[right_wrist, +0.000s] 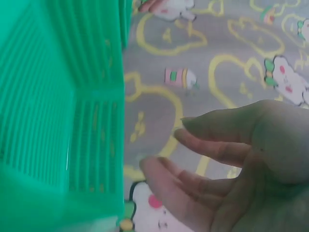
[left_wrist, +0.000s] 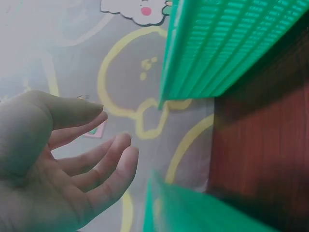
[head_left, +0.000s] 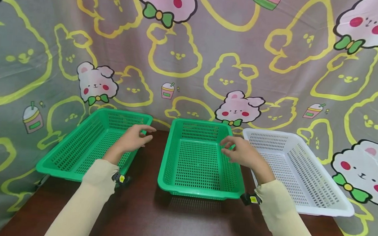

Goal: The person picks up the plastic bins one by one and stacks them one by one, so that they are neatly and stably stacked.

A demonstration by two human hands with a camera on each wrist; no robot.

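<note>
My left hand (head_left: 134, 139) hangs over the right side of the left green basket (head_left: 52, 171), fingers loosely bent with nothing between them. In the left wrist view the left hand (left_wrist: 72, 164) shows a gap between thumb and fingertips. My right hand (head_left: 240, 150) hovers above the right rim of the middle green basket (head_left: 200, 193), near the white basket (head_left: 319, 211). Its fingers are loosely curved and hold nothing; the right wrist view shows the right hand (right_wrist: 222, 164) apart from the green basket wall (right_wrist: 96, 145). No objects show inside the baskets.
All three baskets stand in a row on a dark red-brown table (head_left: 156, 220). Behind them hangs a grey curtain (head_left: 200, 39) printed with cartoon rabbits and yellow outlines. Dark wrist cameras with yellow marks sit at the left cuff (head_left: 99, 177) and right cuff (head_left: 275, 201).
</note>
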